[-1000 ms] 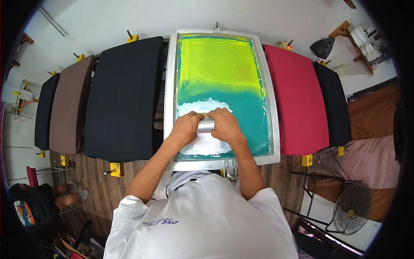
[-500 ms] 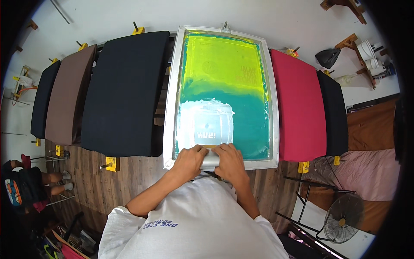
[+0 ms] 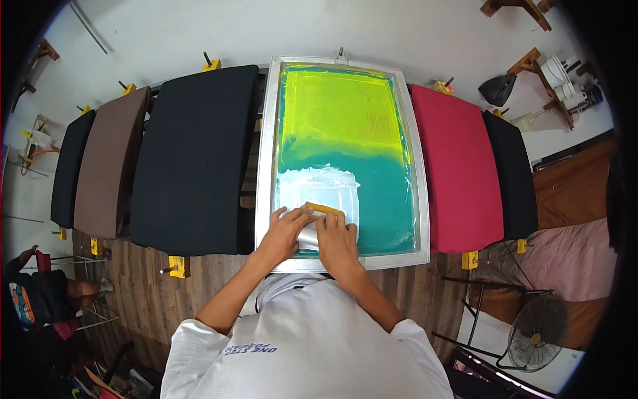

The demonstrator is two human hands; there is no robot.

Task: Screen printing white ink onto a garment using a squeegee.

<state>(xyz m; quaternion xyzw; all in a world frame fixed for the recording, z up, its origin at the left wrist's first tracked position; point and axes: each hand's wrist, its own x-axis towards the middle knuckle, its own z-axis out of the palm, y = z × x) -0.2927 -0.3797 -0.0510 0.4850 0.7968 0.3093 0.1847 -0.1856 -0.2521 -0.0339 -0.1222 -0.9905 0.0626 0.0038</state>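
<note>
A squeegee (image 3: pixel 308 237) with a silver holder and a yellow-orange blade lies tilted over the near part of a screen printing frame (image 3: pixel 423 199). My left hand (image 3: pixel 284 233) closes around its left side and my right hand (image 3: pixel 337 241) grips the right side. Under and beyond the squeegee, a patch of white ink (image 3: pixel 319 186) covers the mesh at the near left. Past it the mesh is teal, turning bright yellow-green at the far end, where faint lettering shows. My hands hide part of the squeegee and the ink below it.
Left of the frame stand platens with black fabric (image 3: pixel 196 159), brown fabric (image 3: pixel 109 163) and more black. On the right are a red fabric platen (image 3: pixel 455 169) and another black one. A floor fan (image 3: pixel 535 338) stands lower right; a person (image 3: pixel 50 299) is at far left.
Both hands have moved the squeegee forward and slightly left, from the near edge onto the white ink. It now sits at a slant. The whole view has shifted slightly.
</note>
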